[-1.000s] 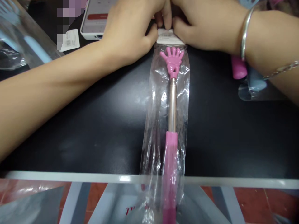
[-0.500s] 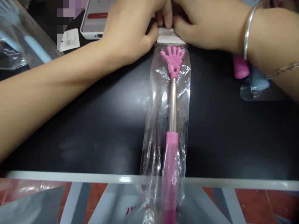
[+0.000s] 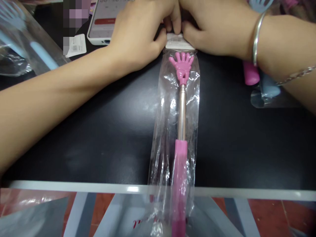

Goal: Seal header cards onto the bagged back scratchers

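A pink back scratcher [image 3: 182, 108] with a hand-shaped head and a metal shaft lies inside a clear plastic bag [image 3: 163, 131] on the black table [image 3: 98, 131], its handle hanging over the near edge. At the bag's far end sits a white label card [image 3: 178, 43]. My left hand [image 3: 140, 33] and my right hand [image 3: 217, 26] meet there, fingers pinched together on the card and the bag's top. A metal bangle circles my right wrist.
A white phone [image 3: 103, 23] lies behind my left hand, a small white tag [image 3: 77, 45] beside it. Bagged blue scratchers [image 3: 27, 46] lie far left. Under my right forearm rest pink [image 3: 250, 73] and blue [image 3: 270, 89] handles in a bag.
The view has shifted slightly, so the phone and the bags at left sit a little further right. Both hands stay pinched on the top of the bag.
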A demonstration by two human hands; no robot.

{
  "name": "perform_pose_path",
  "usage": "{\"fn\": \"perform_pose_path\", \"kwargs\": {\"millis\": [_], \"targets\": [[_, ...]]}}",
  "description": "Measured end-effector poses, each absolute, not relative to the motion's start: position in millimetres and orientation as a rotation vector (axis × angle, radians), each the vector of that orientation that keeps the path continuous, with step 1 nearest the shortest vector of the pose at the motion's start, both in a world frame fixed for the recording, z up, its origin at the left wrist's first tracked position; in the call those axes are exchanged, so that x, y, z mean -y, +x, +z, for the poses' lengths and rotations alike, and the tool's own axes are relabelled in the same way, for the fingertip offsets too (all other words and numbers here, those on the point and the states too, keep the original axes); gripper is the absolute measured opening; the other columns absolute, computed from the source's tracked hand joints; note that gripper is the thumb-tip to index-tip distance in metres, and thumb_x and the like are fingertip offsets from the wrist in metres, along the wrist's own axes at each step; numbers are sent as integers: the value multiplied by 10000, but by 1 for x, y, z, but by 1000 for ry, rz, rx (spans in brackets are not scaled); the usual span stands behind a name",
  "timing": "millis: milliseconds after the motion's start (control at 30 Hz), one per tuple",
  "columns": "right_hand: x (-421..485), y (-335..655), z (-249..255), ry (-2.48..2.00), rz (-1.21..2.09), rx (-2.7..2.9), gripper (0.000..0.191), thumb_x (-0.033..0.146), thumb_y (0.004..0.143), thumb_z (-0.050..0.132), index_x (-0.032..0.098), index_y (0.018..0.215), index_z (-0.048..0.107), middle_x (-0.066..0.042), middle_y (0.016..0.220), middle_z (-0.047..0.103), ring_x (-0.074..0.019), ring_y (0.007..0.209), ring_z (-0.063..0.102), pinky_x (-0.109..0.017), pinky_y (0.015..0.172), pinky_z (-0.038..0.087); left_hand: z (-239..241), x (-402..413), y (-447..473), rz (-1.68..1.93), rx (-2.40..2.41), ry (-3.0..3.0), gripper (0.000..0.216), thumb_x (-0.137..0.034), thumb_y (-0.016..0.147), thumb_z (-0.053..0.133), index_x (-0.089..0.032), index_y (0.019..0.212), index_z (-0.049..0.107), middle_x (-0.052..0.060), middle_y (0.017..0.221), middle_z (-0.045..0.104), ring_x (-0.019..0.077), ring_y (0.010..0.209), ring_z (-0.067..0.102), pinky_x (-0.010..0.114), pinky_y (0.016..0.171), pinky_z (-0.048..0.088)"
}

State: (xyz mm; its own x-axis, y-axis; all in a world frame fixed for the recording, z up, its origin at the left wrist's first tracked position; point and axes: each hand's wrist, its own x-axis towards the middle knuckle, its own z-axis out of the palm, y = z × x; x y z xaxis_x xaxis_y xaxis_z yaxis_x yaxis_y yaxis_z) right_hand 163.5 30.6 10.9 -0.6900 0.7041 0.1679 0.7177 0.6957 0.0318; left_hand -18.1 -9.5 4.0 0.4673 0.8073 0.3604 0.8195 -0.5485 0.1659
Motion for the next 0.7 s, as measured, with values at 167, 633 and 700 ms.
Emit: {"fn": "perform_pose_path", "kwargs": {"millis": [167,633,700], "targets": [[-32,164,11,-1172,-158,2752,617,384,911,203,143,1398,496,-84,1353,551,-359,1255,533,-544,1056,426,3,8,-19,-618,1469,-2669,513,-40,776,446,-239,1168,711,30,1152,684,306,1175,611,489,1015,486],[-32,165,10,-1158,-145,2752,638,391,897,208,131,1406,493,-91,1357,551,-364,1260,531,-541,1071,427,-1,2,-20,-637,1387,-2675,567,-9,706,441,-203,1168,707,47,1133,687,351,1165,630,538,1001,505],[-32,165,10,-1143,-141,2760,652,393,895,208,129,1427,478,-104,1358,552,-373,1269,530,-546,1074,423,-1,2,-21,-656,1380,-2671,586,-15,696,432,-189,1182,710,52,1132,698,354,1175,634,529,1009,501]]}}
